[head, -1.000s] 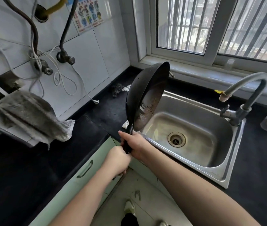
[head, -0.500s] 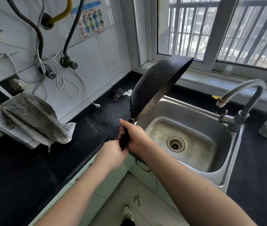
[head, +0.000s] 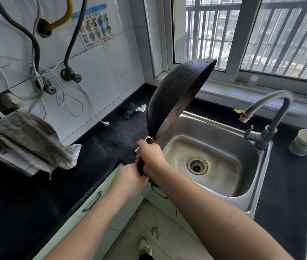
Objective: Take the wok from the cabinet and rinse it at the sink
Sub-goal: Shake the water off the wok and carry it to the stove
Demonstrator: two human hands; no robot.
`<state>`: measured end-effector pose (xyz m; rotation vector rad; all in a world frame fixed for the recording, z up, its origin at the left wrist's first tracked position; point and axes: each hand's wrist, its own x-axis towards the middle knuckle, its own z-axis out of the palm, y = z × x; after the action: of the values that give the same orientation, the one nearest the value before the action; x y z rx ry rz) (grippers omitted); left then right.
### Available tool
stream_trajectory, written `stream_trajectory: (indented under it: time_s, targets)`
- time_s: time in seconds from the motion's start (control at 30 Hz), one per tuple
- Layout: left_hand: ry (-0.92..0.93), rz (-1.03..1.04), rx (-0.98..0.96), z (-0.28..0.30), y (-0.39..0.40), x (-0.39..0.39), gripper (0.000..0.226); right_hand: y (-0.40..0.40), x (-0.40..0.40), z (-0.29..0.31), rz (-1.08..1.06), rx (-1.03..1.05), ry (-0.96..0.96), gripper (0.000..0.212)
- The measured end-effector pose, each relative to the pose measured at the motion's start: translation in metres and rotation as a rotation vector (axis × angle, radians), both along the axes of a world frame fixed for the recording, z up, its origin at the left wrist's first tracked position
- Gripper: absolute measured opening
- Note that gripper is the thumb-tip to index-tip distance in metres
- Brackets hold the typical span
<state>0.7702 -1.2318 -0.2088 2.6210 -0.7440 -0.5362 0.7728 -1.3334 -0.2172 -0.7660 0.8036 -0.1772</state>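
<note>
Nearest, the left hand (head: pixel 130 180) wraps the butt of the black handle, while the right hand (head: pixel 151 159) curls round it just above, toward the pan. From both hands the round black metal wok (head: pixel 175 98) rises toward one o'clock, tipped on edge over the left rim of the stainless steel sink (head: pixel 250 201). Droplets seemingly bead its underside. The grey curved faucet (head: pixel 268 117) stands at three o'clock, apart.

No readable text anywhere. Poster (head: pixel 96 29) on the white wall tile, upper middle-left of the frame: blue header strip, round coloured pictures with red captions and a red line at the bottom, all too small and blurred to read. Faint embossed mark on sink (head: pixel 242 202) front rim, lower right, illegible.
</note>
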Motion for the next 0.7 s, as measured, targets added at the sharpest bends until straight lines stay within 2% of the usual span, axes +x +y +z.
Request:
stream_trajectory:
  time_s: [0.2,0.7]
  targets:
    - [-0.022,-0.028,0.013,0.001,-0.004,0.003,0.02,-0.004,-0.001,0.003,-0.033,-0.011,0.011,0.023]
    - [0.067,-0.056,-0.043,-0.011,-0.032,-0.007,0.023,-0.031,-0.009,-0.005,-0.06,-0.106,0.14,0.021]
